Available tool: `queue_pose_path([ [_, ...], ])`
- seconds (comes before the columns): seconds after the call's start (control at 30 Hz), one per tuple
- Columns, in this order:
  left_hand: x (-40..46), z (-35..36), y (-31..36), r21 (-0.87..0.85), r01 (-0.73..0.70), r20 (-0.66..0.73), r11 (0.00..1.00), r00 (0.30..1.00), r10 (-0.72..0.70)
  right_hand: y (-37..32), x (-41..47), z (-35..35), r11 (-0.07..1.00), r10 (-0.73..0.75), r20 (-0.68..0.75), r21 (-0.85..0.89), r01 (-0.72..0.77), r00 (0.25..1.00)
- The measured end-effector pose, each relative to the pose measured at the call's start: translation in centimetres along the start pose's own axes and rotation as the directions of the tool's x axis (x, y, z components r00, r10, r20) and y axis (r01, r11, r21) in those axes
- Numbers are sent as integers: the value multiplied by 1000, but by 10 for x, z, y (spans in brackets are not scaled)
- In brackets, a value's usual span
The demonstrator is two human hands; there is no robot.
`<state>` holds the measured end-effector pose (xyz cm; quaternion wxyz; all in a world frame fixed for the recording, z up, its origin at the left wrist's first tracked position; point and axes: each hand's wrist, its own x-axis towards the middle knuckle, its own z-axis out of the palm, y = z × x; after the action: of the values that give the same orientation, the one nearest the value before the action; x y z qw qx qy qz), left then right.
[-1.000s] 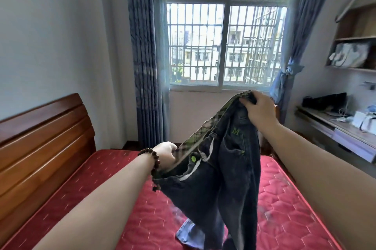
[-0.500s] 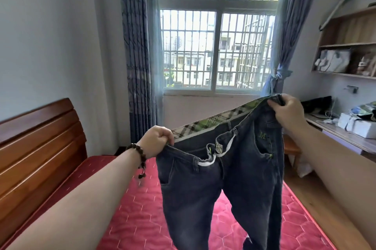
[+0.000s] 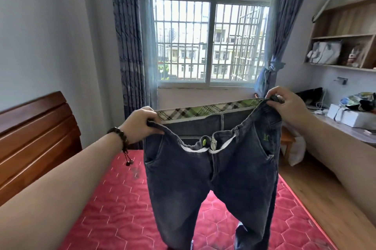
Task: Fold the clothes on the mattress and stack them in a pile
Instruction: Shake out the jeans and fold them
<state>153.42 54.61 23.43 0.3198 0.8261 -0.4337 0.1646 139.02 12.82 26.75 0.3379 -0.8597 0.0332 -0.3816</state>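
Observation:
A pair of dark blue jeans (image 3: 211, 180) with a green plaid waistband lining hangs in the air, front towards me, its legs dropping out of the bottom of the view. My left hand (image 3: 140, 123) grips the waistband's left end. My right hand (image 3: 284, 103) pinches the waistband's right end, slightly higher. The waistband is stretched wide between the two hands. Below lies the red quilted mattress (image 3: 114, 215). A bit of pale blue cloth (image 3: 238, 226) shows between the legs, low down.
A wooden headboard (image 3: 34, 140) runs along the left. Straight ahead are a barred window (image 3: 209, 40) and grey curtains. On the right stand a desk (image 3: 345, 127) with a white box, wall shelves (image 3: 345, 32) and a wooden floor strip (image 3: 317, 199).
My hands have moved apart and upward, spreading the bunched jeans out flat by the waistband. The view has tilted up and the right hand has swung right.

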Motion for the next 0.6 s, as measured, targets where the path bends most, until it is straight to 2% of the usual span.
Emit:
queue_pose_path([
  [0.07, 3, -9, 1, -8, -1, -14, 1000, 1000, 1, -1, -1, -8, 999, 9, 41, 35, -10, 999],
  [0.13, 7, -18, 2, -47, 17, -22, 999, 1000, -18, -2, -5, -15, 986, 33, 67, 162, -44, 997],
  [0.23, 10, -30, -1, -90, 56, -29, 994, 998, -59, -4, -14, -23, 905, 81, 145, 405, -134, 986],
  [0.3, 12, -37, -5, -104, 86, -18, 991, 996, -88, -3, -18, -25, 872, 100, 199, 454, -182, 975],
  [0.4, 14, -43, -10, -106, 107, -2, 989, 994, -108, 1, -20, -26, 890, 131, 259, 395, -229, 957],
  [0.53, 15, -45, -11, -108, 106, 6, 988, 994, -106, 6, -16, -31, 993, 92, 343, 34, -111, 935],
  [0.6, 14, -44, -13, -113, 113, 5, 987, 994, -113, 7, -16, -33, 994, 112, 387, -44, -104, 915],
])
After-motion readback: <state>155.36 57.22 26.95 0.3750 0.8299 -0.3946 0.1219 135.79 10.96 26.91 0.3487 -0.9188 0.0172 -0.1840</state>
